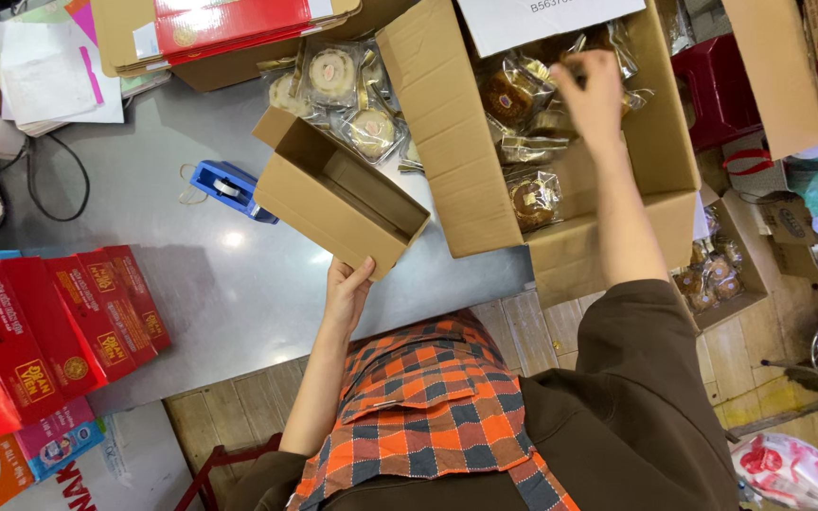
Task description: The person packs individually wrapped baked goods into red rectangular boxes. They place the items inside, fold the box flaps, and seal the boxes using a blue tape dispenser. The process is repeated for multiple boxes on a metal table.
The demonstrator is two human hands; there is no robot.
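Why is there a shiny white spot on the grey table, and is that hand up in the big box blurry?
Head view: the metal table mirrors a lamp overhead, making a soft bright patch beside the blue tape dispenser; the small box casts a faint shadow there. The right hand in the big box looks slightly smeared; the left hand is sharp.

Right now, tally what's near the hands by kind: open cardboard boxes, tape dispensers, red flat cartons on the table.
Open cardboard boxes: 2, small box held by left hand, large box with right hand inside
Blue tape dispenser: 1
Red flat cartons: about 4, overlapping
Total: about 7
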